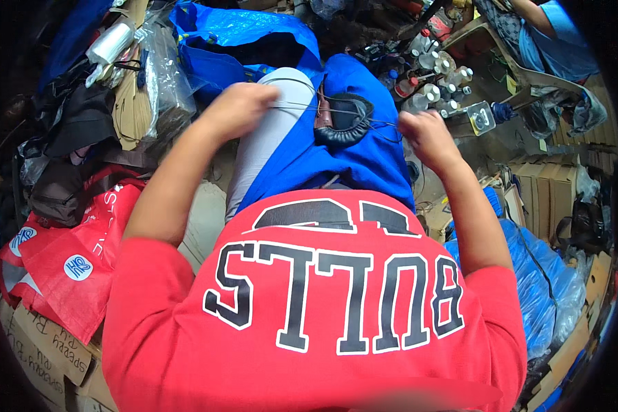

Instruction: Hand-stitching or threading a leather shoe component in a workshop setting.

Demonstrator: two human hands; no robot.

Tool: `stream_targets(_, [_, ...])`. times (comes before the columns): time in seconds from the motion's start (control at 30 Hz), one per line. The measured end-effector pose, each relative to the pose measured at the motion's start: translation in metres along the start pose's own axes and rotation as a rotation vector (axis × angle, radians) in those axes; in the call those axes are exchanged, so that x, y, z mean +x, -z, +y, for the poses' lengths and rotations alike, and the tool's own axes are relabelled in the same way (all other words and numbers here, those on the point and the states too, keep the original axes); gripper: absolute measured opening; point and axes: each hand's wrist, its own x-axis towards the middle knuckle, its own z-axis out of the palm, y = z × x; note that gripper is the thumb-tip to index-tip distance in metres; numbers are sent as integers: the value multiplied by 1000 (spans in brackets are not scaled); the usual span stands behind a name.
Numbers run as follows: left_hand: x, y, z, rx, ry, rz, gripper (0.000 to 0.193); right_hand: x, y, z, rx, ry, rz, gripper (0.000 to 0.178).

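Across my lap, on blue and grey trousers, lies a black shoe-like piece [351, 120] with a gathered, ribbed edge and a hollow middle. A brown strip [323, 112] sits against its left side. Thin dark thread [296, 108] runs from this piece out to both sides. My left hand [239, 110] is closed on the thread above my left thigh. My right hand [429, 137] grips the other length, beside my right thigh. Both hands are apart from the black piece, and the thread between them looks stretched. What else the curled fingers may hold is hidden.
A blue bag [247, 41] stands open beyond my knees. Several plastic bottles [432, 82] crowd the far right, near another person's arm [534, 15]. Red bags [72, 250] and cardboard [51, 343] lie at left; blue plastic [522, 281] and boxes [549, 199] are at right.
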Motion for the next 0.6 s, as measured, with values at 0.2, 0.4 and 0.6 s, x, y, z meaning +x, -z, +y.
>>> stream_targets(0.2, [-56, 63, -29, -861, 251, 441, 5, -32, 7, 47, 1213, -555, 297, 12])
stream_targets(0.4, [10, 88, 77, -1390, -385, 456, 17, 46, 34, -46, 2010, -81, 477, 26])
stream_targets(0.6, [-17, 71, 88, -1027, 135, -145, 22, 14, 38, -57, 1196, -109, -30, 23])
